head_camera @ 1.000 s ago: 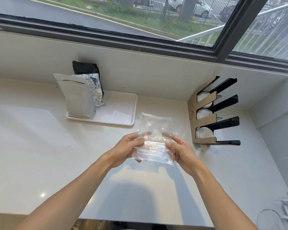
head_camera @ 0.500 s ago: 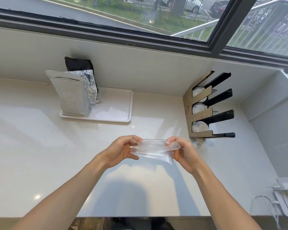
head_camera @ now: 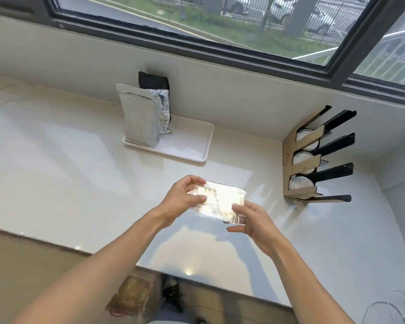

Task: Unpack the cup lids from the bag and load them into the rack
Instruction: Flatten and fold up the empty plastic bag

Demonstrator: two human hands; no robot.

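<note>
Bag (head_camera: pixel 216 202): clear plastic, flat, glaring w/ reflected light, held above the counter between both hands; contents can't be made out. Rack (head_camera: pixel 313 157): cardboard front w/ black slanted arms, 3 tiers, stands at right by the wall corner. Lids (head_camera: pixel 301 183): white, round, one stack showing in each tier.

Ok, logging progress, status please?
Left hand and right hand both pinch clear bag above counter. Rack already holds lids. Nothing in the way.
</note>
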